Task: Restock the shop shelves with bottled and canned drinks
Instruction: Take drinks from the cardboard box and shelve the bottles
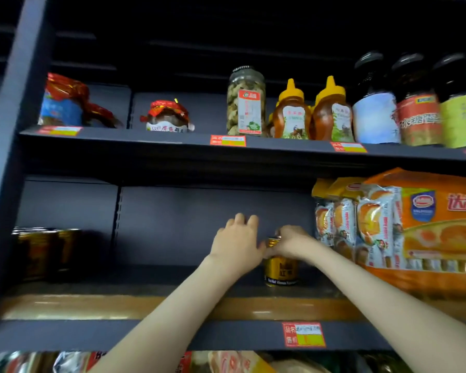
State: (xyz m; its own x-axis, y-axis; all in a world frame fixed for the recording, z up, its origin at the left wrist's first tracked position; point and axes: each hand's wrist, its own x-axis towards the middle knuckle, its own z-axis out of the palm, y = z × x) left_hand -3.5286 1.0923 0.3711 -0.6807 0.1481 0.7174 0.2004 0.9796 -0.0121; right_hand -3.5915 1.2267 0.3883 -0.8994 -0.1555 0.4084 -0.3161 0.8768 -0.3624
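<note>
One wide-angle view, worn on the head, faces a dark shelving unit head-on from within arm's reach. It sits slightly above the middle shelf (145,335) and tilts a little upward, so the upper shelf (145,138) shows its underside. Both forearms enter at the bottom edge and run away from the lens to the left hand (236,238) and right hand (288,242), which meet at a can (280,267) near the centre. The left upright (8,157) leans in the frame.

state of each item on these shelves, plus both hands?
Gold can: upright on shelf, held at top.
Right hand: grips the can's top.
Left hand: open, beside the can.
Left cans: upright, blurred.
Honey bottles: upright, capped.
Clear jar: upright, lid on.
</note>
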